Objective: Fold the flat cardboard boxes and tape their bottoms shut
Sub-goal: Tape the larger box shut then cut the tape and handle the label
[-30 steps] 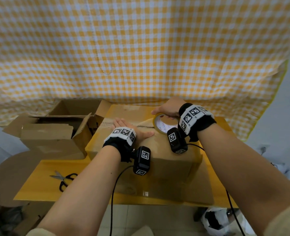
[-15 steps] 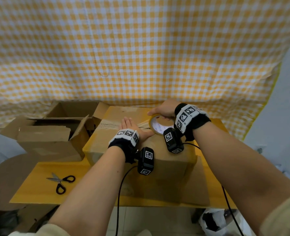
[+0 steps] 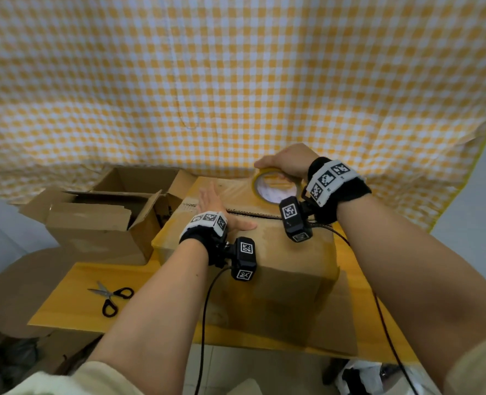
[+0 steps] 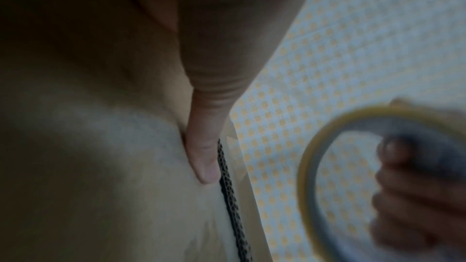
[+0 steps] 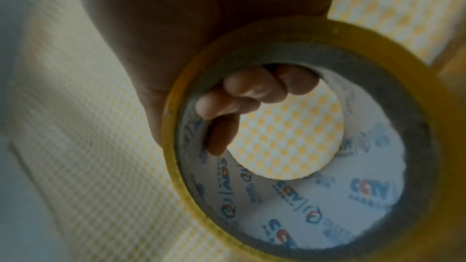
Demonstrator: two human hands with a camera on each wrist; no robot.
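A folded cardboard box stands bottom-up on the yellow table. Its two flaps meet at a seam with a dark gap. My left hand lies flat on the near flap, fingers straight, thumb beside the seam. My right hand grips a yellow tape roll held above the far right of the box top. Its fingers curl through the roll's core. Clear tape lies across the far flap between the roll and my left hand.
Two open cardboard boxes stand at the left of the table. Black-handled scissors lie on the near left of the table. A yellow checked cloth hangs behind. Flat cardboard lies off the table's left edge.
My right hand has lifted the tape roll up and away toward the far right of the box. My left hand has slid forward along the flap.
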